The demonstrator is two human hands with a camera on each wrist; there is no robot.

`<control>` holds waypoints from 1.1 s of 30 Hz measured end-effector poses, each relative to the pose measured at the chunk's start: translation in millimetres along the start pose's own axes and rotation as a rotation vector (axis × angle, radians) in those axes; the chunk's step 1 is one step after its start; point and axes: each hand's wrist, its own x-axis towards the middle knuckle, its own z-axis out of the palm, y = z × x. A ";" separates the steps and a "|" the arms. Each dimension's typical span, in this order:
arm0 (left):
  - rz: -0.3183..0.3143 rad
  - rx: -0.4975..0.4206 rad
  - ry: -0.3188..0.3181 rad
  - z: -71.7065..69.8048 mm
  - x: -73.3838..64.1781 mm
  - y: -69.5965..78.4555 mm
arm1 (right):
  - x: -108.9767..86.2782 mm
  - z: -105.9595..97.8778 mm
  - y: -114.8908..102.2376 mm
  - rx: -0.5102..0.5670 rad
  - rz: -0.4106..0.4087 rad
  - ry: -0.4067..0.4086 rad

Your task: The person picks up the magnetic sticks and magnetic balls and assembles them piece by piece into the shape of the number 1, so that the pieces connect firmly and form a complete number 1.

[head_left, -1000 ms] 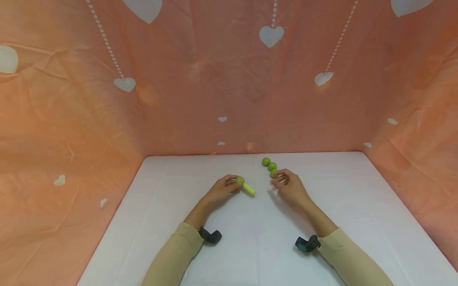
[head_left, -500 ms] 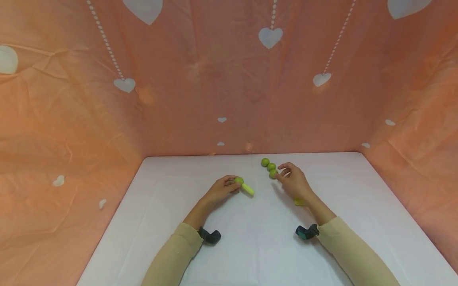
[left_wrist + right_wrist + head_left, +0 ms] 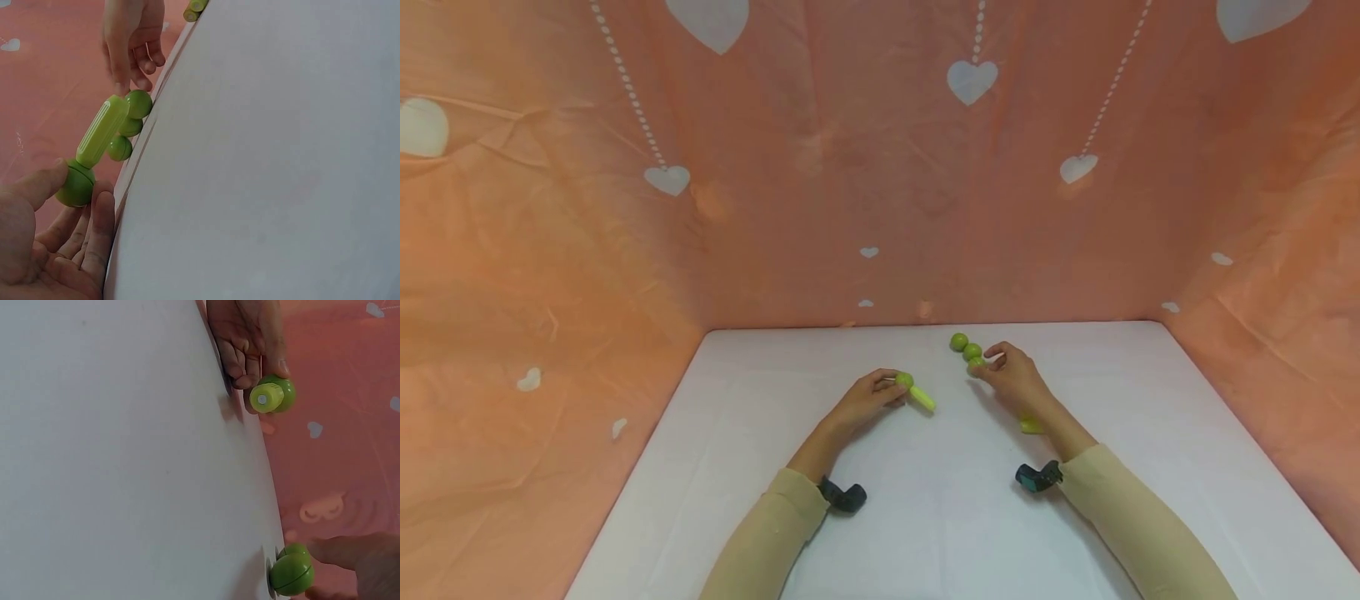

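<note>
In the head view, my left hand pinches a green ball between thumb and fingers. A ribbed light-green stick juts out from that ball, with a pale round spot at its far end. Three more green balls lie in a slanting row on the white table. My right hand is at the nearest ball of the row, its thumb overlapping the ball and its index finger spread apart. In the left wrist view, the stick partly covers the row of balls, and the other right fingers hang loosely curved.
Light-green sticks lie beside the right forearm, partly hidden by it in the head view. The white tabletop ends at an orange cloth backdrop printed with pale hearts. Each wrist bears a dark camera.
My right hand has shifted slightly right, its fingers now spread and more of the nearest ball showing. The sticks by the forearm have come into sight. My left hand keeps its hold.
</note>
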 end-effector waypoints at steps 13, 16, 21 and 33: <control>-0.005 0.008 0.001 1.3 -2.1 -0.4 | 3.3 6.1 6.2 0.004 0.052 -0.030; -0.001 0.002 0.002 1.4 -2.5 0.6 | 4.7 6.5 7.2 0.009 0.046 -0.026; -0.006 0.000 -0.002 0.5 -1.7 1.2 | 6.3 7.6 8.1 0.000 0.035 -0.014; -0.002 -0.007 -0.006 0.6 -1.3 2.5 | 7.9 10.1 9.7 -0.020 0.012 0.001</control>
